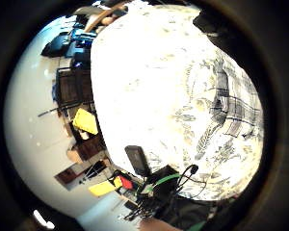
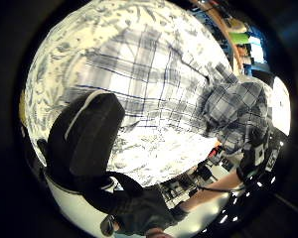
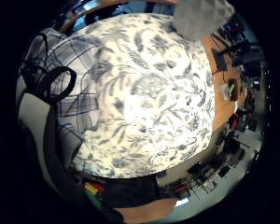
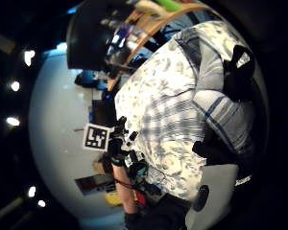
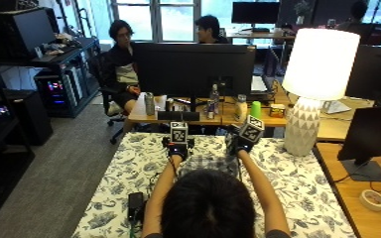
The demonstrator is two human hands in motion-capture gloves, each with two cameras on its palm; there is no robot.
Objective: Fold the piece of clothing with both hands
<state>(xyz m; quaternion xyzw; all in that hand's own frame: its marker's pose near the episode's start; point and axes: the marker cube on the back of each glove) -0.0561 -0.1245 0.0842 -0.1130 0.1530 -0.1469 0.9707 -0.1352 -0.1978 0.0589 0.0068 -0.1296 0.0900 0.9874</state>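
Observation:
A blue-and-white plaid garment (image 5: pixel 207 162) lies on the floral tablecloth (image 5: pixel 289 183), just beyond the person's head, which hides its near part. My left hand (image 5: pixel 177 148) holds the garment's far left edge, and my right hand (image 5: pixel 242 143) holds the far right edge slightly higher. In the left thumb side palm view, my thumb (image 2: pixel 89 134) lies over the plaid cloth (image 2: pixel 154 84), and the right hand (image 2: pixel 253 151) lifts a bunched corner. In the right thumb side palm view, folded plaid cloth (image 4: pixel 221 115) sits pinched between dark fingers (image 4: pixel 237 67).
A large white lamp (image 5: pixel 316 84) stands at the table's far right. A dark monitor (image 5: pixel 194 64) with bottles and cans in front of it sits beyond the far edge. A small black device (image 5: pixel 136 201) lies near the left front. Another monitor (image 5: pixel 375 144) stands on the desk to the right.

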